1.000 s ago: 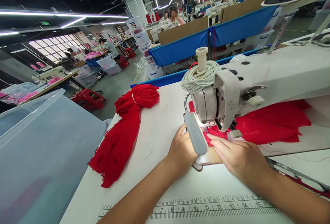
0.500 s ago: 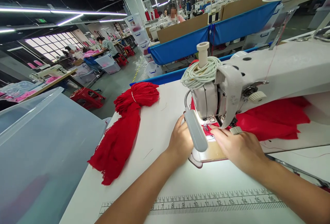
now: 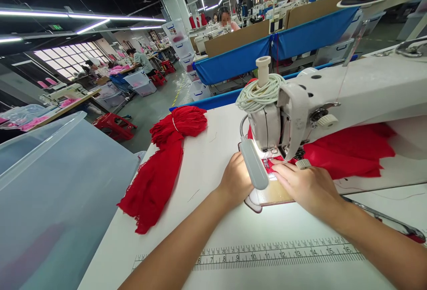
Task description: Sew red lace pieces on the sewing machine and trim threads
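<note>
A white sewing machine [image 3: 333, 98] stands on the white table [image 3: 213, 147]. Red lace fabric [image 3: 347, 150] lies under its arm and runs to the needle area. My right hand [image 3: 305, 187] lies flat on the fabric's near end, fingers stretched toward the presser foot. My left hand [image 3: 235, 179] rests on the table just left of the needle, behind the machine's grey lamp [image 3: 254, 170]; its fingertips are hidden. A coil of white cord [image 3: 258, 94] sits on top of the machine head.
A tied bundle of red lace pieces [image 3: 163, 161] lies on the table to the left. A clear plastic bin [image 3: 50, 192] stands at the far left. A printed ruler [image 3: 280, 254] runs along the table's near edge. Other people work at tables behind.
Both hands have slid a little toward the needle, and less of the red fabric shows in front of the presser foot. The camera view has shifted slightly.
</note>
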The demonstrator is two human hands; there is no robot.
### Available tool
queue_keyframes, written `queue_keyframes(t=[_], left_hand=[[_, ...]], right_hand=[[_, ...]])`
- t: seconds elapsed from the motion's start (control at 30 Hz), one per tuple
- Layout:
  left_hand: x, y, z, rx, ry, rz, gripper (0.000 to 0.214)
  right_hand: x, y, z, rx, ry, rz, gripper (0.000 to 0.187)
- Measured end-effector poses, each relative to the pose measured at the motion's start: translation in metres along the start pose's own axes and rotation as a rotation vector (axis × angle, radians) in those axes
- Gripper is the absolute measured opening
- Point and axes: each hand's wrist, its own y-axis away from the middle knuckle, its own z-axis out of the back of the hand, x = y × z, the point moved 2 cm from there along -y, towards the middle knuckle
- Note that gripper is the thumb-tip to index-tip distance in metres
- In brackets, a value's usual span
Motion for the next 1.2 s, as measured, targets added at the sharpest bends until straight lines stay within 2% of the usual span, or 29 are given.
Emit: queue_keyframes(t=[0.2, 0.5, 0.67, 0.83, 1.0, 1.1, 1.2], left_hand=[[0.0, -0.005, 0.0, 0.027, 0.009, 0.076, 0.016], [0.001, -0.008, -0.01, -0.027, 0.093, 0.17, 0.018], [0.001, -0.011, -0.002, 0.007, 0.16, 0.139, 0.022], [0.002, -0.011, 0.004, 0.04, 0.284, 0.143, 0.015], [0.009, -0.01, 0.006, 0.113, 0.433, 0.15, 0.025], [0.009, -0.011, 0.01, 0.176, 0.43, 0.111, 0.018], [0.005, -0.011, 0.011, 0.141, 0.451, 0.189, 0.009]], right_hand=[[-0.002, 0.0, -0.002, 0.05, -0.13, -0.097, 0.032], [-0.001, -0.002, 0.003, 0.056, -0.145, -0.115, 0.03], [-0.002, -0.002, 0.002, 0.063, -0.154, -0.11, 0.032], [-0.003, -0.003, 0.003, 0.079, -0.157, -0.105, 0.028], [-0.002, -0.003, 0.005, 0.101, -0.146, -0.105, 0.027], [-0.002, -0.004, 0.006, 0.104, -0.142, -0.096, 0.028], [-0.002, -0.004, 0.006, 0.094, -0.141, -0.084, 0.028]])
